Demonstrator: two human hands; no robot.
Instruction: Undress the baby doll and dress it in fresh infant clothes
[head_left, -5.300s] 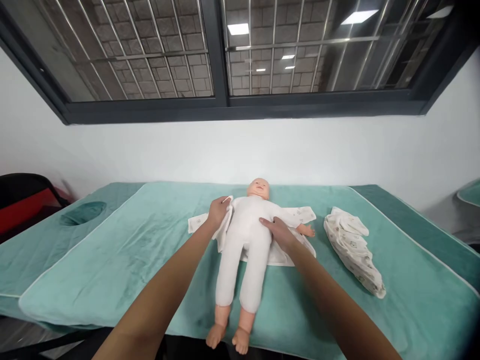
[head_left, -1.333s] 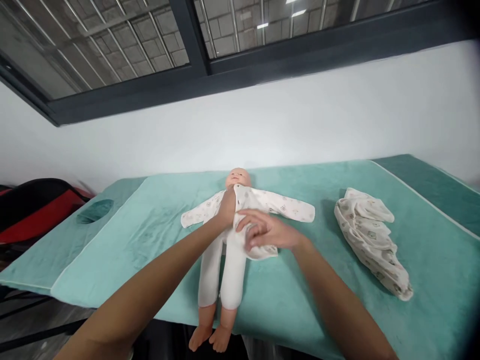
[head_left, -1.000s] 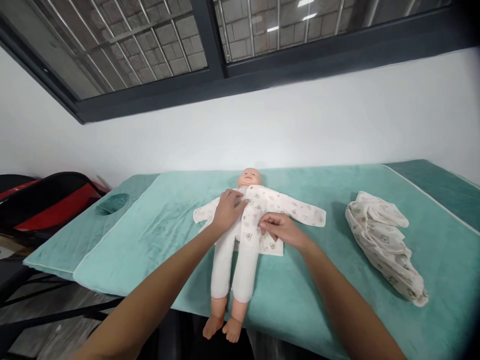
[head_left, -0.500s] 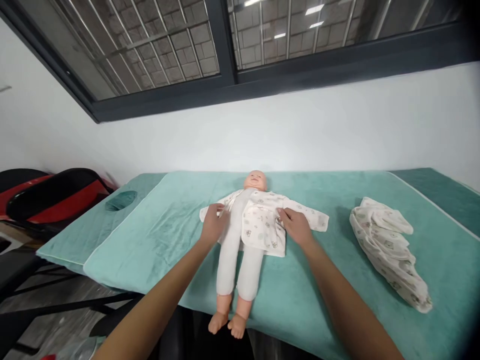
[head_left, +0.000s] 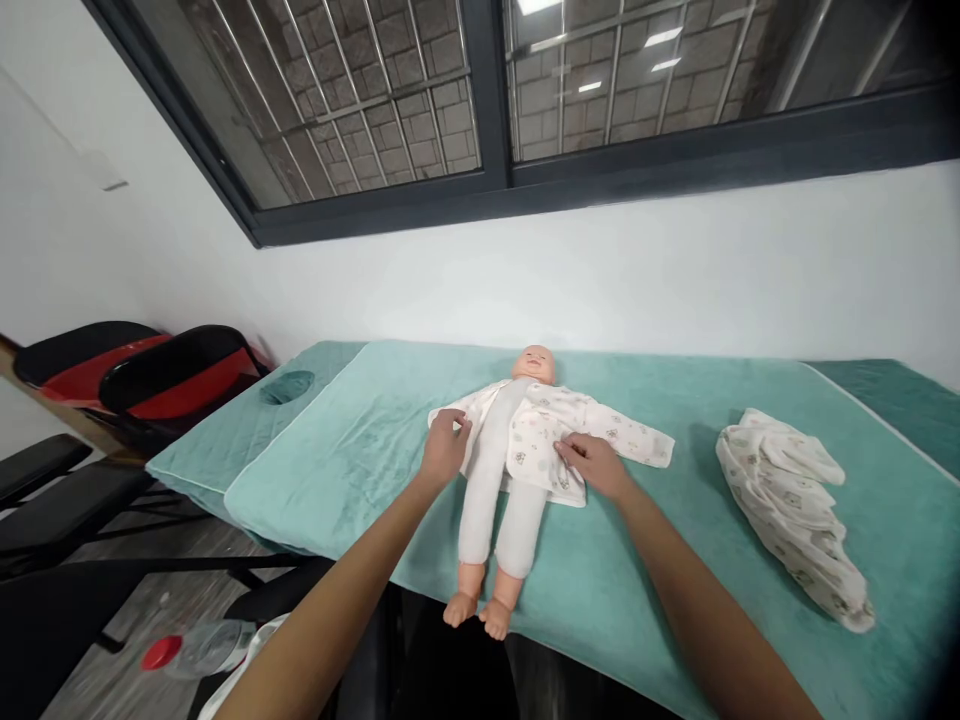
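A baby doll (head_left: 493,460) in white leggings lies on its back, head toward the wall and bare feet at the near edge. Its patterned white baby jacket (head_left: 541,432) is open at the front, sleeves spread to both sides. The jacket's right-hand panel covers part of the doll's belly. On that panel, my right hand (head_left: 596,463) pinches the cloth between thumb and fingers. My left hand (head_left: 444,450) is closed at the jacket's left-hand front, thumb and fingers together on its cloth.
The doll lies on a green padded bed (head_left: 337,440) with a face hole (head_left: 286,387) at its left end. Bunched patterned baby clothing (head_left: 795,510) lies to the right. Black and red chairs (head_left: 187,370) stand at left. A clear bottle (head_left: 210,648) with a red cap is below.
The view has shifted, so the doll and bed sit further right. My right hand has moved slightly inward over the jacket panel; the left is a little further from the doll's middle.
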